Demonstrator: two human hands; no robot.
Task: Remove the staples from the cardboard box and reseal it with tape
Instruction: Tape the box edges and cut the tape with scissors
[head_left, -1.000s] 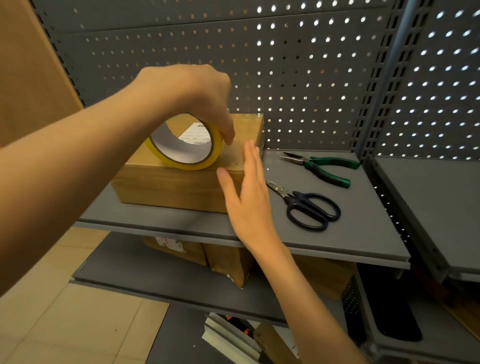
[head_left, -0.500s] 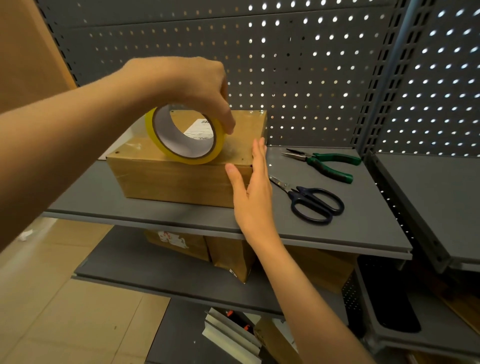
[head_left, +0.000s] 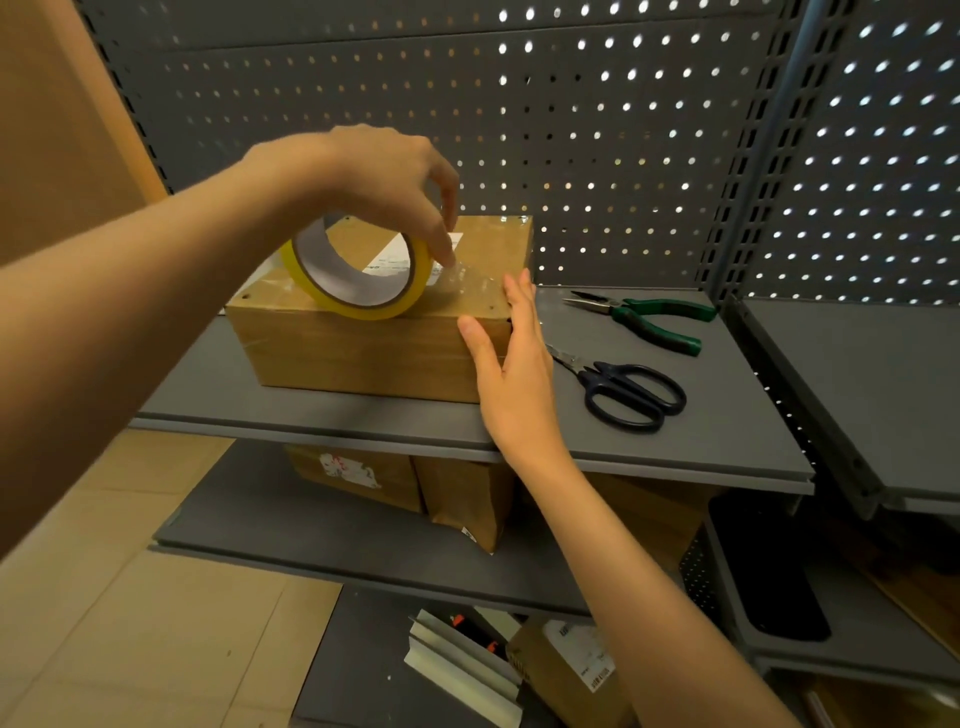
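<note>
Hands first: left hand (head_left: 379, 182) grips the tape roll (head_left: 358, 273) from above, fingers curled over its rim, roll standing on edge on top of the cardboard box (head_left: 363, 348). Right hand (head_left: 519, 374) is flat, fingers straight, pressed against the box's right end, thumb on the front face.

Box sits on the grey shelf (head_left: 675, 457), left of centre. Clear tape strip (head_left: 467, 283) runs from the roll across the box top toward the right edge. White label (head_left: 395, 257) on the box top, partly behind the roll; print too small to read.

Lower shelf holds more cardboard boxes (head_left: 363, 475).

Scissors (head_left: 623, 392), black handles, lie just right of the right hand. Pliers (head_left: 649, 317), green handles, lie behind them.
</note>
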